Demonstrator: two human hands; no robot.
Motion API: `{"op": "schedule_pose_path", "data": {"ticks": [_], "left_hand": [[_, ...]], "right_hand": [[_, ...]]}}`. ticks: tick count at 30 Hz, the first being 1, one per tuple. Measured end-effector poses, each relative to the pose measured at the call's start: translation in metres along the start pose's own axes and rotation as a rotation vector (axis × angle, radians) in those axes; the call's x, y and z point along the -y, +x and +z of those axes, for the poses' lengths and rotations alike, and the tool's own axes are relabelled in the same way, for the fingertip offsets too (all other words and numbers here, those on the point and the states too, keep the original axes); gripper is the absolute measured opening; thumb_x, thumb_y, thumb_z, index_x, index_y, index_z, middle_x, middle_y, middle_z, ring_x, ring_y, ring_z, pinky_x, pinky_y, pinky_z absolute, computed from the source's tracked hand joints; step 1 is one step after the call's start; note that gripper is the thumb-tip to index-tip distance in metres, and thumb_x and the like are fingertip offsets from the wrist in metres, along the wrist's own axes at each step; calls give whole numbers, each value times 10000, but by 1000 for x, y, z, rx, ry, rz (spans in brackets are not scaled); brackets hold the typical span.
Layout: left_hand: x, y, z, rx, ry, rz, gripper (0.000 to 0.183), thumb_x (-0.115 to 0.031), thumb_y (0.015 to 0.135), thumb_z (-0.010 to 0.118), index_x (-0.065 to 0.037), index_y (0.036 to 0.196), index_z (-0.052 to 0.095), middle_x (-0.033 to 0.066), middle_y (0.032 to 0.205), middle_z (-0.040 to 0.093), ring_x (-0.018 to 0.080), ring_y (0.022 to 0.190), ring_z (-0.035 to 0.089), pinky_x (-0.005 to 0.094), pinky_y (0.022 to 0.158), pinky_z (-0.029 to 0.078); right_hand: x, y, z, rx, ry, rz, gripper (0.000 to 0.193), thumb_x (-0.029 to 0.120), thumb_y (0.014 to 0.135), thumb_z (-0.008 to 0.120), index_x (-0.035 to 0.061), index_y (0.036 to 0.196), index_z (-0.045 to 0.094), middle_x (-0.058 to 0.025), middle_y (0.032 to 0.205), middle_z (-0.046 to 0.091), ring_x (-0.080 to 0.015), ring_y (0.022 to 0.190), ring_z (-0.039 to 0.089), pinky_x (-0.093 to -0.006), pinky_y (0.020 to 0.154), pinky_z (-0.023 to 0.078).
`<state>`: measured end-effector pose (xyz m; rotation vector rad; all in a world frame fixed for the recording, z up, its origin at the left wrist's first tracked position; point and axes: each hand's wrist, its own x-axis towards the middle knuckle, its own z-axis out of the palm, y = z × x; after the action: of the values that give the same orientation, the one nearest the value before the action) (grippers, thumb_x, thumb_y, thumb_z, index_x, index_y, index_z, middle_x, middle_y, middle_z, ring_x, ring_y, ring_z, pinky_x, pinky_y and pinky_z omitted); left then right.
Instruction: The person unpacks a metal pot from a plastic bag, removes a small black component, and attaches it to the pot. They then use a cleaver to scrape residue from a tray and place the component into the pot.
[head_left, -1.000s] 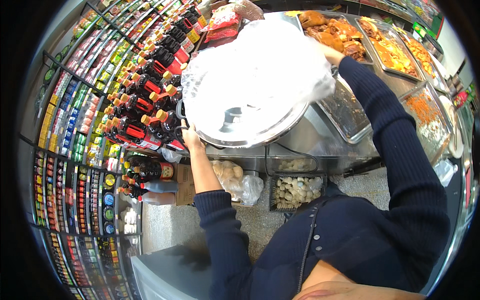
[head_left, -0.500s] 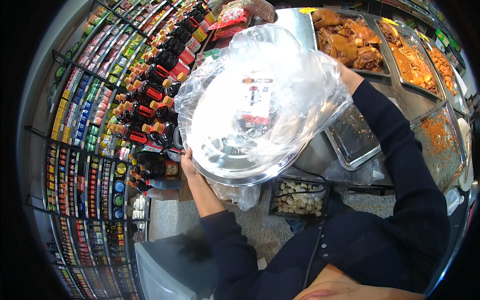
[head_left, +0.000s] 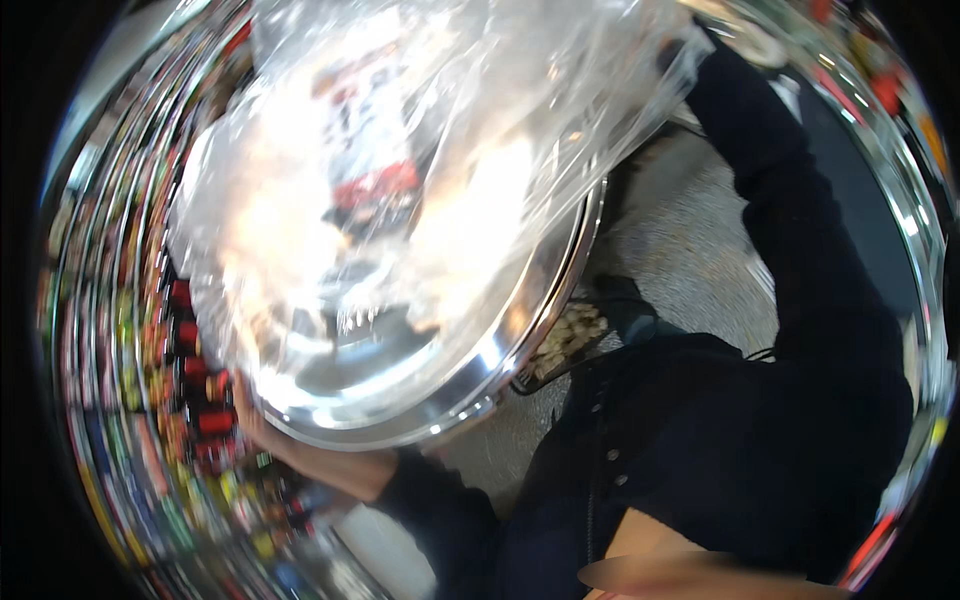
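A large round shiny steel basin [head_left: 520, 330] is held up in front of me, its near rim tilted toward me. Crumpled clear plastic [head_left: 500, 110] covers much of it, and glare washes out its middle. Among the plastic shows a printed patch [head_left: 370, 130] with a red band. At the near left rim, my left hand [head_left: 250, 415] grips the basin, its fingers partly hidden by it and blurred. My right arm [head_left: 770, 170] reaches up along the far right side of the basin. The right hand itself is hidden behind the plastic.
Blurred shelves [head_left: 110, 330] of packaged goods fill the left side. Dark bottles [head_left: 195, 390] with red labels stand close beside my left hand. Below the basin, a black basket of pale, roundish pieces [head_left: 570, 335] rests on the speckled floor [head_left: 690, 230].
My view has swung right, away from the meat trays on the counter. The basin and plastic have come closer and lie further left in view. My right hand has gone out of sight behind the plastic.
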<state>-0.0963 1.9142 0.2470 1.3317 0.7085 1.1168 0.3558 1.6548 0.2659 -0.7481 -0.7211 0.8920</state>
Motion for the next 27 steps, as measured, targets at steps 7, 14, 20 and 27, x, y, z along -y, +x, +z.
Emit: {"op": "schedule_pose_path", "data": {"ticks": [7,14,20,27], "left_hand": [[49,-63,155,628,-79,-21,341,-200,938,440,62,1137,531,209,1142,539,284,990,582,354,836,506],[103,-234,330,999,6,-72,329,-196,923,481,52,1125,561,214,1205,512,293,1042,554,353,859,484],[124,-411,434,1120,142,-32,319,-192,911,516,43,1115,586,219,1259,488,301,1087,530,351,878,466],[117,-713,558,1603,-288,-302,279,-42,789,555,4,1063,529,108,1000,588,258,873,597,391,786,490]], "right_hand": [[78,-263,-20,-357,-85,-325,249,97,881,546,-44,1081,596,-114,1001,647,-182,859,631,-319,786,509],[104,-635,20,-975,-130,-631,200,70,871,558,-50,1013,631,-109,950,654,-170,797,643,-318,731,528],[107,-884,99,-1290,-202,-876,218,59,881,526,-61,1044,606,-128,959,645,-182,827,648,-308,726,540],[118,-1117,118,-1806,-339,-994,355,30,836,526,-67,1177,507,-134,1037,620,-195,856,643,-302,740,537]]}}
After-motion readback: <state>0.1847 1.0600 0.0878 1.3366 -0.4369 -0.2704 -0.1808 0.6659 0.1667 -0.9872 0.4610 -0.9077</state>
